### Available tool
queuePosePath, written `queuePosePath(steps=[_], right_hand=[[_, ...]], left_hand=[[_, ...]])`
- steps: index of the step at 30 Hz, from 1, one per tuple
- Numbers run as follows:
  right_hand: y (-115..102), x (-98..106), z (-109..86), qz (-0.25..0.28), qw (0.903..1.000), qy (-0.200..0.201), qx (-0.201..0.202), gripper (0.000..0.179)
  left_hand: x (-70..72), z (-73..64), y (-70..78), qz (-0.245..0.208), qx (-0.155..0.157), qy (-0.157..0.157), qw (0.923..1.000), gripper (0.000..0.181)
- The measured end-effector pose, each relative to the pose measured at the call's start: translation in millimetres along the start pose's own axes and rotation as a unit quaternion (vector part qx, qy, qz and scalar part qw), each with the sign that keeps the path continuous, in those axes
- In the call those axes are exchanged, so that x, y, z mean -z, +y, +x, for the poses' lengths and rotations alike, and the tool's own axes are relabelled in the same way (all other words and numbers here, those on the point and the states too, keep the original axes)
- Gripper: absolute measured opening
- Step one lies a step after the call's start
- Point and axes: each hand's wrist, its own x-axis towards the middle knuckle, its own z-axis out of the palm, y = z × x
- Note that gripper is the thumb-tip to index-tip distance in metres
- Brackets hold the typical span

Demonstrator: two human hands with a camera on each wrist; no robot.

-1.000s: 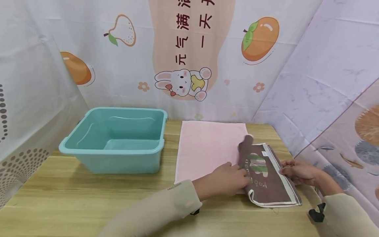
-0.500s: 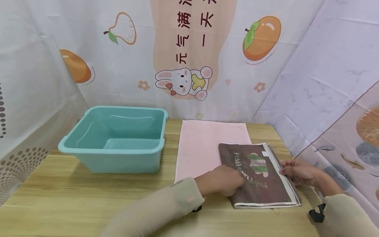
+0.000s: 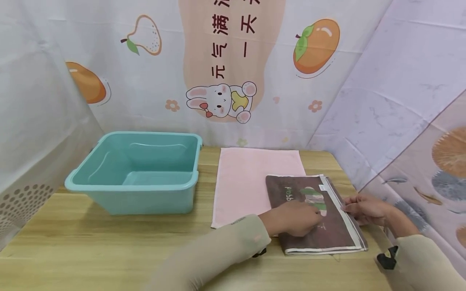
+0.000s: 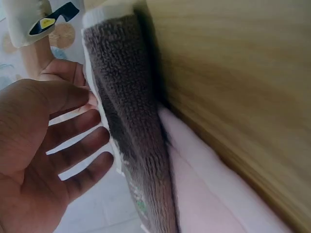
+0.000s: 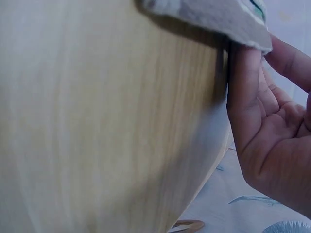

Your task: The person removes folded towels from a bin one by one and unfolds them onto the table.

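Note:
A dark brown towel (image 3: 309, 240) with white edging, lettering and a green-and-pink motif lies folded at the right, partly over a flat pink towel (image 3: 242, 182). My left hand (image 3: 296, 218) is over the brown towel's middle, covering part of the lettering. In the left wrist view its fingers (image 4: 80, 131) are spread and loosely bent beside the brown fabric; whether they touch it is unclear. At the right edge, my right hand (image 3: 369, 212) pinches the brown towel, thumb on top and other fingers underneath. The right wrist view shows the towel's corner (image 5: 218, 22) between thumb and fingers.
A teal plastic basin (image 3: 134, 198) stands at the left rear of the wooden table (image 3: 109, 250). Printed curtains (image 3: 153, 89) hang behind and at both sides, close to the table's edges.
The brown towel's left part, bent up a second ago, now lies flat over the pink towel. My left hand has moved right across it; the right hand stays at the right edge.

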Motion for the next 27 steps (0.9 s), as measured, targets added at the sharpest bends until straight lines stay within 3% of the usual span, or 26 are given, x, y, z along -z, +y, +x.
queuePosePath(steps=[7, 13, 20, 27], right_hand=[[1, 4, -0.3, 0.025, 0.9993, -0.029, 0.001, 0.019], [0, 7, 0.5, 0.037, 0.9984, -0.043, 0.004, 0.018], [1, 9, -0.1, 0.038, 0.9978, -0.054, 0.01, 0.019], [-1, 8, -1.8, 0.036, 0.9988, -0.033, 0.0, 0.014]], left_hand=[[-3.9, 33.5, 2.8, 0.03, -0.026, 0.025, 0.9989, 0.025], [-0.8, 58.2, 8.3, 0.028, -0.012, 0.005, 0.9995, 0.03], [4.8, 73.2, 12.7, -0.023, -0.015, -0.031, 0.9991, 0.046], [0.0, 81.5, 19.5, -0.022, -0.032, -0.039, 0.9985, 0.049]])
